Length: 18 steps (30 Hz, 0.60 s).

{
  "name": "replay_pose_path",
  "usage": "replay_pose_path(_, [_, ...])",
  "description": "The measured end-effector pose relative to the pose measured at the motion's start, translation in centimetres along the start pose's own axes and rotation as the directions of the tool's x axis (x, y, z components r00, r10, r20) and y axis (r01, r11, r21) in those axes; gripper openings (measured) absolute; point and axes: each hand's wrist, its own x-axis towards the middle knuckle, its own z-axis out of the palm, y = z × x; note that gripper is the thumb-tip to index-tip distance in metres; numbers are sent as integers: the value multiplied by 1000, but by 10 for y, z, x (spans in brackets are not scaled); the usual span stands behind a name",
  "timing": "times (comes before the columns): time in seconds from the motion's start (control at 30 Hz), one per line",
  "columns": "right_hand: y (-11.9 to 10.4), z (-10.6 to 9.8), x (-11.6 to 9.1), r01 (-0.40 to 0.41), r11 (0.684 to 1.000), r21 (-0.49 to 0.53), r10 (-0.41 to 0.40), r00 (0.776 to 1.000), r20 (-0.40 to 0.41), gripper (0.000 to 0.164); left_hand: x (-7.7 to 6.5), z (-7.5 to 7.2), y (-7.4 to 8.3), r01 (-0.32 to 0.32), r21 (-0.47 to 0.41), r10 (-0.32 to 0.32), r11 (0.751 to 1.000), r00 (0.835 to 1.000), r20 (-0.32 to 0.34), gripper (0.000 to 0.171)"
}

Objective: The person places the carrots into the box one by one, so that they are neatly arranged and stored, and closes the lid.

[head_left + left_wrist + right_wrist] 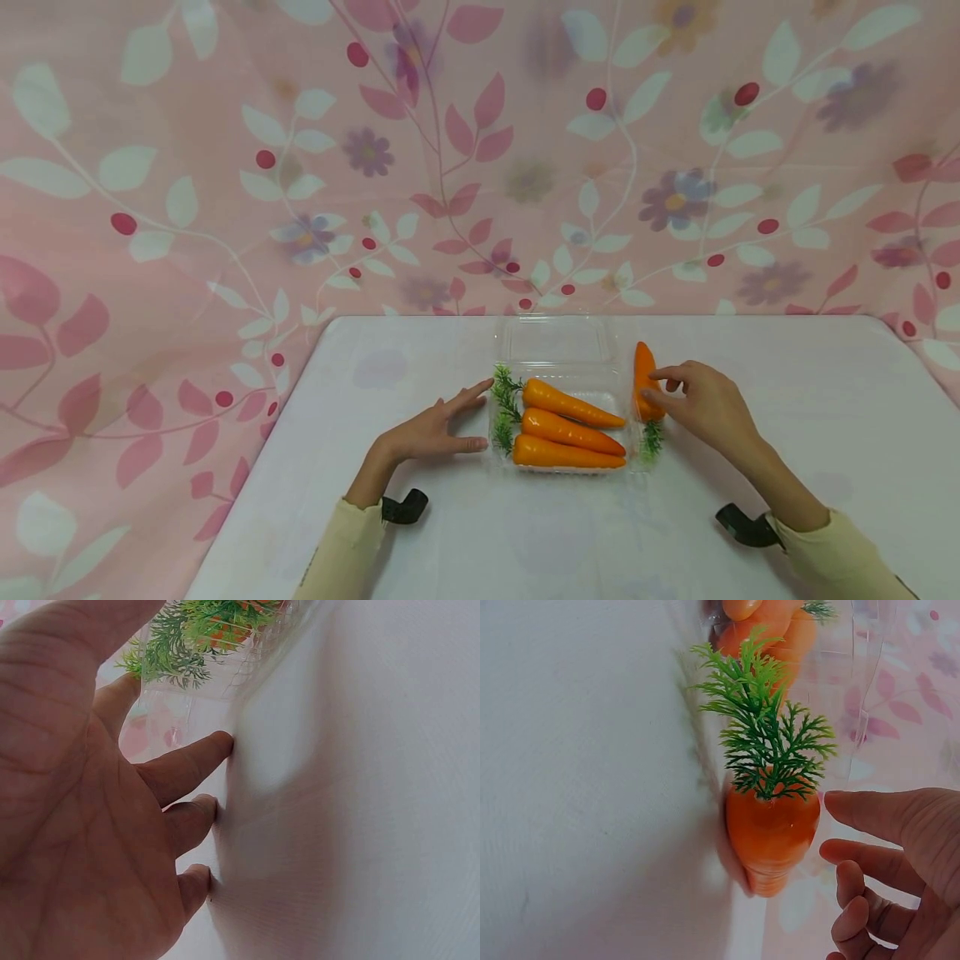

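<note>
Three orange toy carrots (pixel 573 429) with feathery green tops lie side by side in a clear plastic clamshell box (pixel 555 472), tops to the left. My left hand (pixel 435 429) is spread at the box's left side, its index finger up at the green leaves (pixel 502 408). In the left wrist view, several fingertips (pixel 222 741) of that hand rest on the table. Outside the box on the right lies another carrot (pixel 772 832), tip pointing away. My right hand (pixel 708 404) is beside it, thumb and index fingertips at its side, the fingers not wrapped round it.
The box's transparent lid (pixel 555 340) is folded open toward the back edge of the white-covered table (pixel 420 358). Behind the table hangs a pink floral cloth (pixel 480 167). Black wrist mounts (pixel 405 507) stick out at both sleeves.
</note>
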Motion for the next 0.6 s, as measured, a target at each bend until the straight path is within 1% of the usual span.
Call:
replay_pose_path(0.1, [2, 2, 0, -4, 1000, -12, 4, 1000, -10, 34, 0, 0, -1, 0, 3, 0, 1000, 1000, 0, 88])
replay_pose_path(0.37, [4, 6, -1, -20, 992, -127, 21, 1000, 8, 46, 0, 1, -2, -6, 3, 6, 1000, 1000, -1, 88])
replay_pose_path(0.47, [5, 6, -1, -21, 990, -141, 21, 1000, 3, 48, 0, 1, -1, -5, 1, 5, 1000, 1000, -1, 88])
replay_pose_path(0.6, [6, 4, -2, -34, 990, -134, 36, 999, 10, 52, 0, 0, 0, -3, 0, 3, 1000, 1000, 0, 88])
